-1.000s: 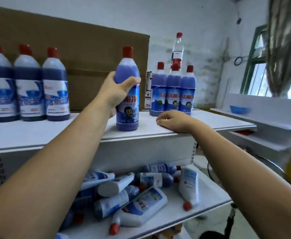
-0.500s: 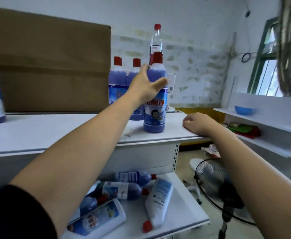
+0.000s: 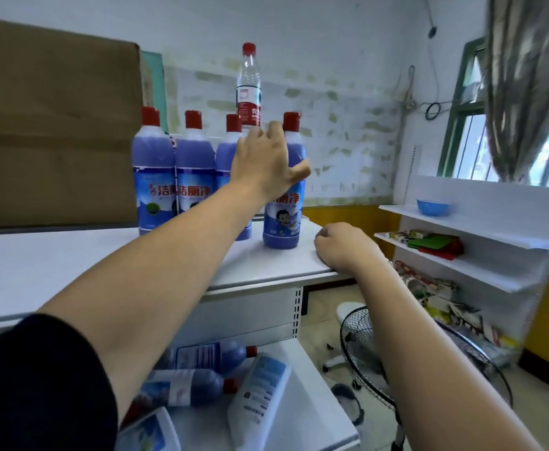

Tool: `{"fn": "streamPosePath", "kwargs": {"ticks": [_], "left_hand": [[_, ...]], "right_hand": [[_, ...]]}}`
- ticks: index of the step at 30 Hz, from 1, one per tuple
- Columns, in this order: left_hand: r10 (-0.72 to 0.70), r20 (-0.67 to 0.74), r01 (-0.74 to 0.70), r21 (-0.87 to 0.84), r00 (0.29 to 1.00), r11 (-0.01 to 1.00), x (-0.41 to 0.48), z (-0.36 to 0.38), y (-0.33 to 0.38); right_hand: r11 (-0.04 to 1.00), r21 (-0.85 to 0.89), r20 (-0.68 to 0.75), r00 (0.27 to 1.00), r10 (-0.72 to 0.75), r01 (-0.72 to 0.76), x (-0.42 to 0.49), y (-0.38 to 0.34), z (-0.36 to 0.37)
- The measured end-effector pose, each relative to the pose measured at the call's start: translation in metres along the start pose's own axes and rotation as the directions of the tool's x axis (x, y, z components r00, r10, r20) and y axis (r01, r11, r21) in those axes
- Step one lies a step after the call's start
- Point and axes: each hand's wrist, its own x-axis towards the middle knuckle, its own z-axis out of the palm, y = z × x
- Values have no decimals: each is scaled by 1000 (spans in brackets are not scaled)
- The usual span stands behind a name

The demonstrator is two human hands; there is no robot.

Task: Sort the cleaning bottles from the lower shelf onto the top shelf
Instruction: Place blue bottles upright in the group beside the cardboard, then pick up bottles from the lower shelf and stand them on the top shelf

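Note:
A blue cleaning bottle with a red cap (image 3: 282, 224) stands upright on the white top shelf (image 3: 71, 262), at the right end of a row of three like bottles (image 3: 153, 177). My left hand (image 3: 265, 162) is against its upper part with fingers spread and thumb out, not curled round it. My right hand (image 3: 344, 247) rests loosely curled on the top shelf's right edge, holding nothing. On the lower shelf (image 3: 318, 415) lie several bottles: blue ones (image 3: 211, 353) and a white one (image 3: 260, 393), partly hidden by my left arm.
A clear water bottle (image 3: 249, 83) stands behind the row. A brown cardboard sheet (image 3: 55, 125) leans against the wall on the left. A floor fan (image 3: 364, 349) stands right of the lower shelf. A white shelf unit (image 3: 494, 242) with a blue bowl (image 3: 433, 206) is further right.
My left hand carried the bottle rightward along the top shelf, set it next to the row and opened its fingers. My right hand slid to the shelf's right edge.

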Motion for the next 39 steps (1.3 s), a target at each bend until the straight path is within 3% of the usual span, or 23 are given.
{"fn": "streamPosePath", "kwargs": {"ticks": [6, 19, 27, 30, 33, 36, 39], "left_hand": [[44, -41, -33, 249, 998, 968, 9, 16, -11], [64, -57, -44, 308, 996, 950, 12, 27, -34], [227, 42, -227, 346, 973, 910, -17, 1, -60], [293, 147, -324, 287, 945, 902, -37, -26, -72], [246, 336, -325, 204, 909, 923, -64, -59, -90], [27, 554, -144, 168, 832, 975, -94, -89, -125], [-128, 670, -14, 202, 731, 979, -123, -121, -160]], "right_hand": [[1000, -25, -2, 1000, -14, 14, -3, 0, -2], [998, -53, -3, 1000, -30, 30, 0, 0, 0], [1000, -9, -6, 1000, -12, 12, -1, -1, 0], [1000, 14, -20, 1000, 13, -13, -5, -2, -2], [999, 12, -8, 999, 37, -37, -13, -10, -5], [999, -7, 2, 999, 38, -38, -26, -28, -2], [999, -5, 14, 999, -31, 31, -47, -67, 8]]}}
